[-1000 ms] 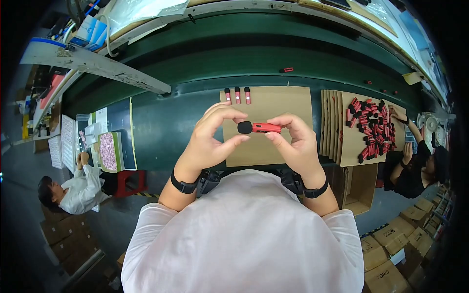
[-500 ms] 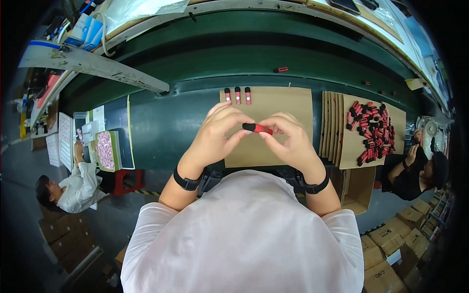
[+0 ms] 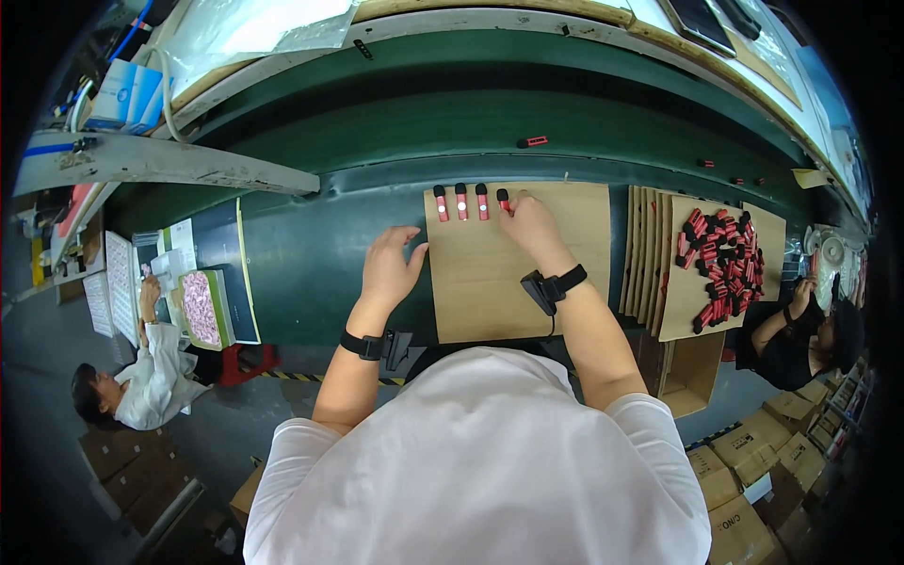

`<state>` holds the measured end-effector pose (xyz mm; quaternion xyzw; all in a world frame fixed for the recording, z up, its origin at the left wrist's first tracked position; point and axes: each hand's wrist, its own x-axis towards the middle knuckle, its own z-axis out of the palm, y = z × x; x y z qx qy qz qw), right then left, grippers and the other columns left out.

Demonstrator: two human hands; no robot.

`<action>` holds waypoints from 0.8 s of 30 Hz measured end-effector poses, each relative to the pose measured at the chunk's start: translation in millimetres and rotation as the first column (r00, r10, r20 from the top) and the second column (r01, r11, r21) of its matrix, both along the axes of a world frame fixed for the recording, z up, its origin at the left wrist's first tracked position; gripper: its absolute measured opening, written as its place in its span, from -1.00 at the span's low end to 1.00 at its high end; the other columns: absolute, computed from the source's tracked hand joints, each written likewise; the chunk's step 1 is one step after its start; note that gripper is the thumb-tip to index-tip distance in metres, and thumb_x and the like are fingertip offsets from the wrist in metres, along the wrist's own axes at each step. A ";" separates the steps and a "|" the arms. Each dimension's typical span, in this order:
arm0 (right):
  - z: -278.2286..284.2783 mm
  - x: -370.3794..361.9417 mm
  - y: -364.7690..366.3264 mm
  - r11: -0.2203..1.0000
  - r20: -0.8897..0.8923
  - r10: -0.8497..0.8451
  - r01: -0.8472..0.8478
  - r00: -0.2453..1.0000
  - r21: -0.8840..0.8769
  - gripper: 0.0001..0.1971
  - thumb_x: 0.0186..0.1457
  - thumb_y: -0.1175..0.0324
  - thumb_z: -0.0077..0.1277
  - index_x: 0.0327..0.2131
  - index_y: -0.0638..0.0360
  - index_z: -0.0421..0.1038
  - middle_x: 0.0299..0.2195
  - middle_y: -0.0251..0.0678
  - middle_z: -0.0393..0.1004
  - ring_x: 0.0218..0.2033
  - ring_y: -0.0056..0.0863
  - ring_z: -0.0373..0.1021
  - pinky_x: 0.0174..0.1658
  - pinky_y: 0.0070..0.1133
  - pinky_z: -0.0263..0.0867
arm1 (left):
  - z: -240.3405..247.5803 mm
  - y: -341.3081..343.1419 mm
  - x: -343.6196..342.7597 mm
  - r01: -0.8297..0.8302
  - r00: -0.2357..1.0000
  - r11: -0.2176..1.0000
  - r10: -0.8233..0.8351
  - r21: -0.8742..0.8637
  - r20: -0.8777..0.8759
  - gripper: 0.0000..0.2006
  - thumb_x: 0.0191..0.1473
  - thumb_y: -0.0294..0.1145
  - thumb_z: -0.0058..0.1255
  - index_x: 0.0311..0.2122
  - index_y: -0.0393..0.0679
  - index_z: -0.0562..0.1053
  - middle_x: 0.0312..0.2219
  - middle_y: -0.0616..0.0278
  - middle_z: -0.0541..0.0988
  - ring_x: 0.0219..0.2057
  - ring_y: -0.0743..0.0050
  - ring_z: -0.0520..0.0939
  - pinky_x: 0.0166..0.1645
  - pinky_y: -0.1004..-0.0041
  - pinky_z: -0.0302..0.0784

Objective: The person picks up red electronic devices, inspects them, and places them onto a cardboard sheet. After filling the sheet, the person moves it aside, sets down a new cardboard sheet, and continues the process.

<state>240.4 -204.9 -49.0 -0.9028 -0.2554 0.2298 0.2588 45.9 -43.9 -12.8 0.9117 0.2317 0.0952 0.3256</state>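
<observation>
A row of small red sticks with rounded black ends lies along the far edge of a brown cardboard sheet (image 3: 490, 292) in front of me. Three of them, each with a white dot, are fully visible, among them a dotted red stick (image 3: 462, 202). At the right end of the row, my right hand (image 3: 533, 228) pinches another black-tipped red stick (image 3: 504, 197), whose lower part the fingers hide. My left hand (image 3: 391, 269) hovers beside the sheet's left edge, thumb and fingers apart, with nothing in it.
A heap of similar red sticks (image 3: 725, 273) lies on stacked cardboard (image 3: 673, 315) at the right. One stray stick (image 3: 534, 142) rests on the green strip beyond. A metal post (image 3: 207, 174) juts in at the far left. Co-workers sit at left (image 3: 155, 372) and right (image 3: 800, 339).
The black-tipped red stick went from between both hands to the right end of the row, carried by my right hand. My left hand let go and moved left, off the cardboard.
</observation>
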 end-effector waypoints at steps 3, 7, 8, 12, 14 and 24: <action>-10.8 2.6 7.0 0.999 0.002 -0.026 0.026 1.000 -0.046 -0.73 0.02 0.26 0.01 -0.38 0.34 0.40 -0.45 0.03 0.52 -0.38 0.01 0.46 -0.30 -0.26 0.40 | -14.9 5.0 -4.1 -0.017 0.999 0.999 0.016 -0.028 -0.034 -0.76 -0.03 -0.45 0.14 -0.22 -0.26 0.47 -0.31 0.05 0.55 -0.30 0.14 0.58 -0.21 0.28 0.48; -21.7 4.4 11.7 0.996 0.008 -0.052 0.052 0.999 -0.069 -0.73 0.01 0.24 0.03 -0.37 0.32 0.40 -0.45 0.02 0.52 -0.37 -0.02 0.46 -0.28 -0.26 0.39 | -28.8 10.4 -1.1 -0.027 0.999 0.998 0.026 -0.048 -0.039 -0.77 -0.03 -0.42 0.14 -0.24 -0.26 0.48 -0.35 0.05 0.54 -0.33 0.10 0.57 -0.22 0.27 0.48; -21.3 3.5 13.5 0.996 0.018 -0.051 0.052 0.999 -0.078 -0.72 0.01 0.23 0.05 -0.37 0.30 0.40 -0.46 -0.01 0.51 -0.38 -0.04 0.46 -0.28 -0.27 0.39 | -32.1 11.7 -0.4 -0.030 0.999 0.998 0.029 -0.049 -0.034 -0.77 -0.04 -0.41 0.14 -0.24 -0.26 0.48 -0.37 0.05 0.54 -0.34 0.08 0.56 -0.23 0.26 0.48; -14.6 21.7 15.2 0.998 0.049 -0.029 0.032 0.998 -0.060 -0.70 0.02 0.21 0.06 -0.32 0.28 0.39 -0.42 -0.04 0.51 -0.34 -0.07 0.46 -0.26 -0.26 0.38 | -42.4 16.3 -0.6 -0.054 0.998 0.995 0.051 -0.087 -0.032 -0.75 -0.03 -0.40 0.14 -0.23 -0.26 0.47 -0.36 0.04 0.54 -0.33 0.08 0.56 -0.22 0.25 0.48; -8.7 39.0 15.5 0.999 0.061 -0.021 0.024 0.998 -0.046 -0.69 0.04 0.20 0.05 -0.29 0.28 0.39 -0.40 -0.03 0.51 -0.31 -0.07 0.46 -0.24 -0.25 0.38 | -47.0 15.9 -0.1 -0.062 0.998 0.992 0.059 -0.106 -0.033 -0.75 -0.03 -0.40 0.14 -0.22 -0.27 0.47 -0.36 0.04 0.53 -0.33 0.09 0.56 -0.22 0.25 0.48; -62.2 139.9 57.4 0.947 0.179 0.153 -0.092 0.972 -0.307 -0.72 0.01 0.33 0.07 -0.15 0.05 0.38 -0.06 -0.14 0.36 -0.02 -0.12 0.32 -0.04 -0.36 0.33 | -57.9 6.9 -6.8 -0.118 0.993 0.971 0.113 -0.208 -0.037 -0.73 -0.03 -0.45 0.14 -0.19 -0.29 0.45 -0.33 -0.01 0.52 -0.31 0.08 0.56 -0.20 0.28 0.48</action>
